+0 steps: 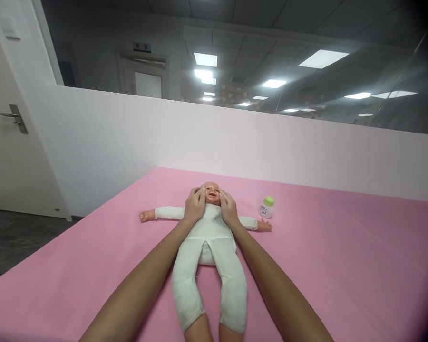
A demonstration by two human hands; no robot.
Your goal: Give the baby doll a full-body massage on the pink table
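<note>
A baby doll [209, 223] with a white cloth body lies face up on the pink surface, arms spread wide and legs toward me. My left hand [195, 204] is closed against one side of its head, thumb along the cheek. On the opposite side, my right hand [228, 207] cups the head in the same way, fingers curled. Between the two hands the doll's face shows; the back of its head is hidden. Beyond the doll's outstretched hand on the right stands a small clear bottle [266, 208] with a green cap.
Pink covering [324, 256] spreads over the table under the doll. A low white wall [235, 142] runs along its far edge, with dark glass above reflecting ceiling lights. At the left are a white door [14, 156] and grey floor [17, 242].
</note>
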